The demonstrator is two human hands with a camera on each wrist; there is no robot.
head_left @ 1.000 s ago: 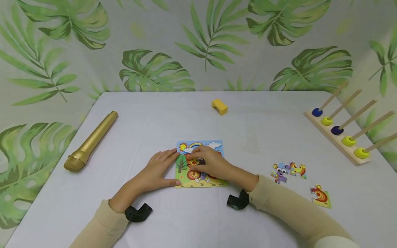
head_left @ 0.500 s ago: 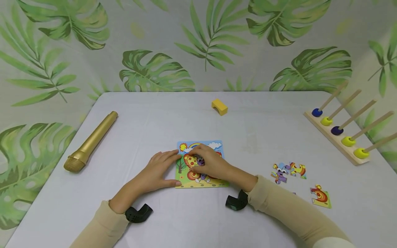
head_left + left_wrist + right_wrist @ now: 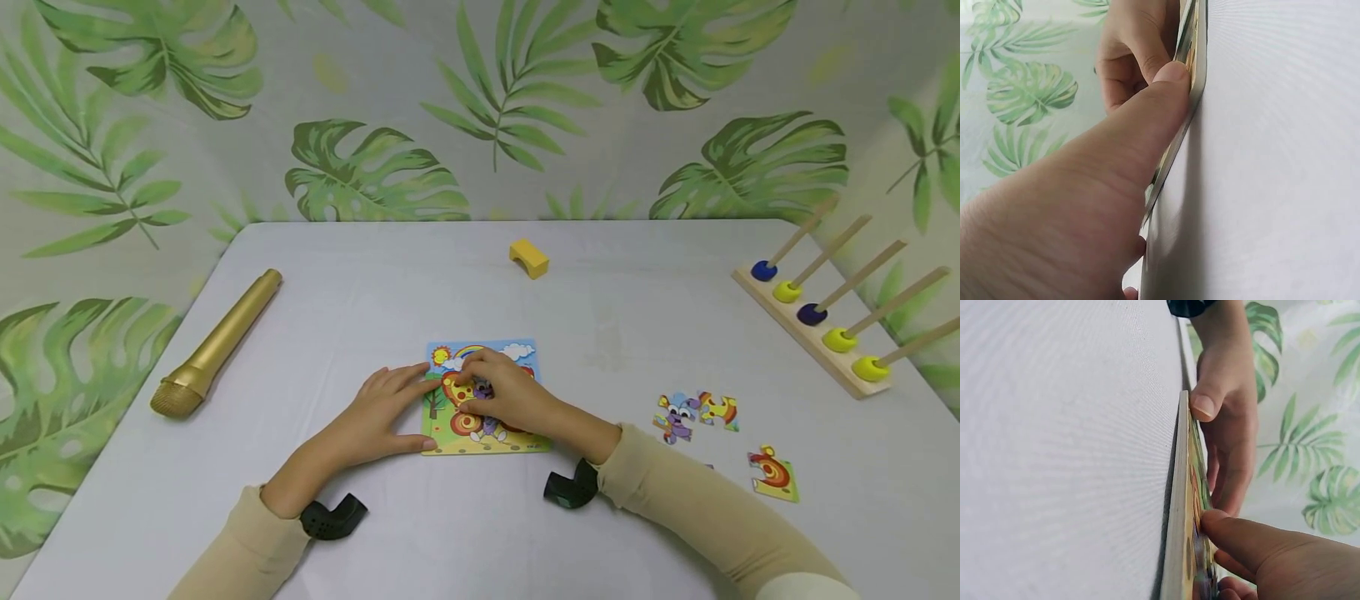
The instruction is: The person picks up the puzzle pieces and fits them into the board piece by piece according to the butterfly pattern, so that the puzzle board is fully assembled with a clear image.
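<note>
A leaf-printed cloth (image 3: 495,100) fills the background, and before it stretches the desk (image 3: 375,292), covered in white. Two beige sleeves (image 3: 697,492) reach in from the near side. Far over on the person's right stands a wooden peg rack (image 3: 817,337), and well to the left lies a gold microphone (image 3: 217,342), its mesh head toward the person. Between them, flat on the desk, sits the puzzle board (image 3: 448,440), printed with a sun, a rainbow and a tree. The left hand (image 3: 382,417) is spread, thumb and fingertips steadying the board's left edge (the left wrist view shows the thumb lying right on the rim). The right hand (image 3: 506,392) is bent over the middle of the board, thumb and index finger pinching a red-and-yellow piece (image 3: 456,390) there. At each wrist sits a black device (image 3: 333,517). Toward the right sleeve lie loose pieces: one with a purple cartoon face (image 3: 677,417), a yellow-and-red one (image 3: 720,411) just beside it, and an orange-swirled one (image 3: 774,475) nearer the person. A yellow arch block (image 3: 529,259) rests near the far edge. Smallest are the blue and yellow beads (image 3: 838,339), one at the foot of each peg.
</note>
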